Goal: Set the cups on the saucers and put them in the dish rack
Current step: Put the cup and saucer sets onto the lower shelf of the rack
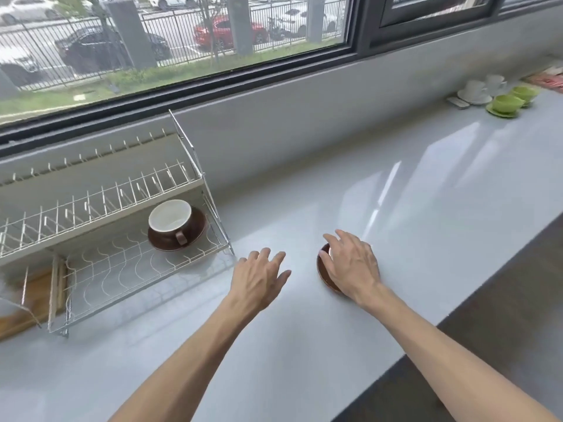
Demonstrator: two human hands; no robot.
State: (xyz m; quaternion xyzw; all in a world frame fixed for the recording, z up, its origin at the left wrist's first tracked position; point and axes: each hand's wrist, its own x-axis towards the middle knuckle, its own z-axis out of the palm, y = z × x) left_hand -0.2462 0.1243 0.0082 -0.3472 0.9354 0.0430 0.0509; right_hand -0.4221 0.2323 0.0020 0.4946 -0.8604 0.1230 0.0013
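A brown cup with a white inside [169, 217] stands on a brown saucer [195, 236] on the lower tier of the wire dish rack [128, 269] at the left. On the counter, a second brown saucer [323, 271] lies under my right hand [353, 264], which is spread over it with fingers extended; most of the saucer is hidden. My left hand [259, 277] hovers open over the counter between the rack and that saucer, holding nothing. Two green cups on green saucers [507, 105] and two white cups on white saucers [478, 89] stand far right.
The grey counter [396, 208] runs along a wall under a window. Its front edge cuts diagonally at the right, with dark floor beyond. The rack's upper tier [91, 196] holds no dishes. A wooden board [33, 296] sits at the rack's left end.
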